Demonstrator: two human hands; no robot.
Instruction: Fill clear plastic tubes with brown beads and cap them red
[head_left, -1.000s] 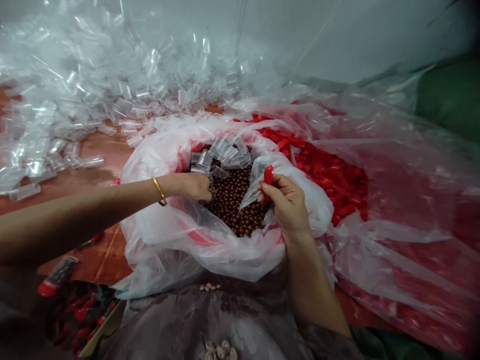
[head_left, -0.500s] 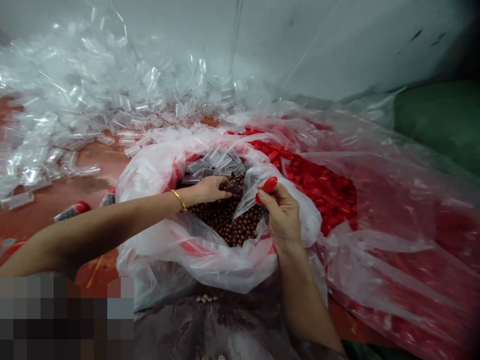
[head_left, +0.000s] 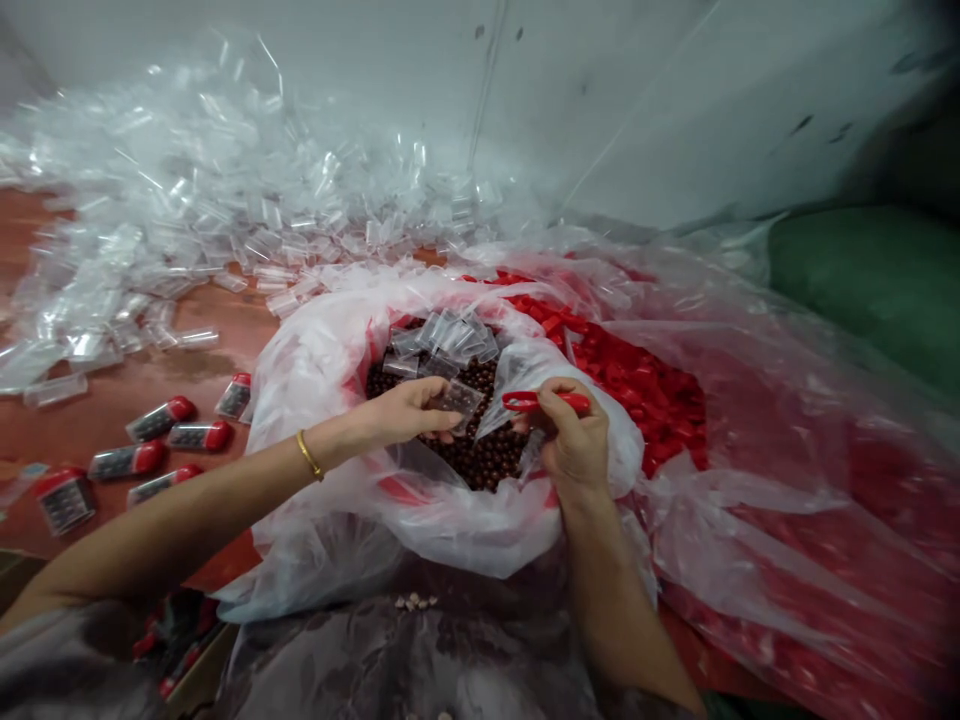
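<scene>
My left hand (head_left: pixel 416 410) pinches a clear plastic container (head_left: pixel 460 400) just over a mass of brown beads (head_left: pixel 480 462). Whether any beads are inside it, I cannot tell. Between the thumb and fingers of my right hand (head_left: pixel 576 435) is a red cap (head_left: pixel 522 401), turned edge-on, a short gap to the right of the container. The beads fill a sack lined with white plastic film (head_left: pixel 450 530). Several empty clear containers (head_left: pixel 450 338) lie on the beads at the sack's far side.
Behind spreads a big heap of clear containers (head_left: pixel 247 190) against the wall. Red caps (head_left: pixel 637 385) fill a plastic bag (head_left: pixel 810 560) on the right. Several bead-filled containers with red caps (head_left: pixel 127 460) lie on the reddish surface (head_left: pixel 225 350) at left.
My left hand has come up from the beads with a clear container in its fingers. My right hand has lowered slightly and turned the red cap. More capped containers show at left.
</scene>
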